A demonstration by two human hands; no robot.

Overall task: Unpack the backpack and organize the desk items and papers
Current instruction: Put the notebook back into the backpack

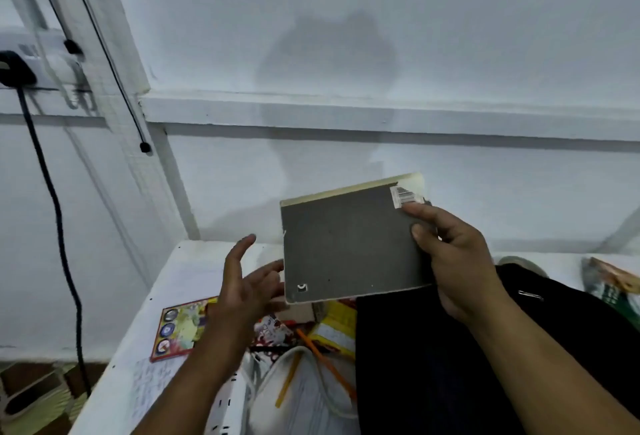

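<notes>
Our black fabric backpack (485,348) slumps on the white desk (194,261), soft and shapeless, with bright papers and orange pencils (325,362) strewn to its left. Above them we hold up a grey, matte notebook (349,244), its long axis running left to right. Our right hand (453,261) pinches its right edge, thumb on the cover. Our left hand (242,282) hangs spread just beside the free left edge, nearer the likely setting-down spot.

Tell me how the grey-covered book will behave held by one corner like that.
The grey book probably stays fairly stiff: it juts flat from the right hand without sagging. It looks thin, so likely light. The worn, peeling corner sticker suggests a fragile cover; the open left hand could support it.
</notes>
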